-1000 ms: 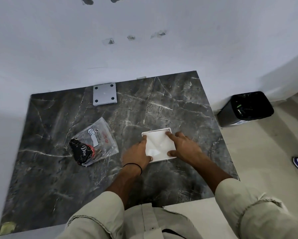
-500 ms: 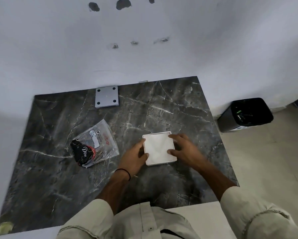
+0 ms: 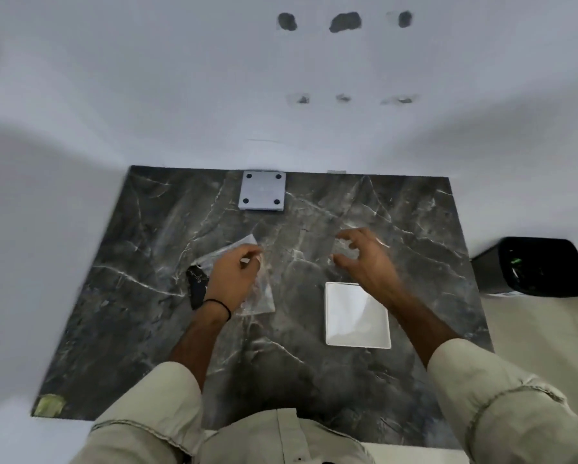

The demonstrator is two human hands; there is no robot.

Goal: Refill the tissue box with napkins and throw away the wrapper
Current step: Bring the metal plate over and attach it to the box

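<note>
Nearest the person, the white tissue box (image 3: 357, 315) lies flat on the dark marble table (image 3: 314, 380), right of centre, its slightly longer side running from the near edge toward the wall; no hand touches it. The right hand (image 3: 364, 259) hovers just beyond the box's far edge, fingers spread and curled, gripping nothing. On the left, the left hand (image 3: 235, 277), a black band at its wrist, rests on the clear plastic wrapper (image 3: 259, 296), fingertips curled onto the film; whether they pinch it cannot be told through the blur. The wrapper lies flat, its long axis running diagonally from near right to far left, its dark printed end poking out left of the wrist. Farther back, a grey square plate (image 3: 262, 190) with four dark dots sits against the pale, pitted wall (image 3: 180, 95). A black bin (image 3: 535, 266) stands on the floor to the right.
</note>
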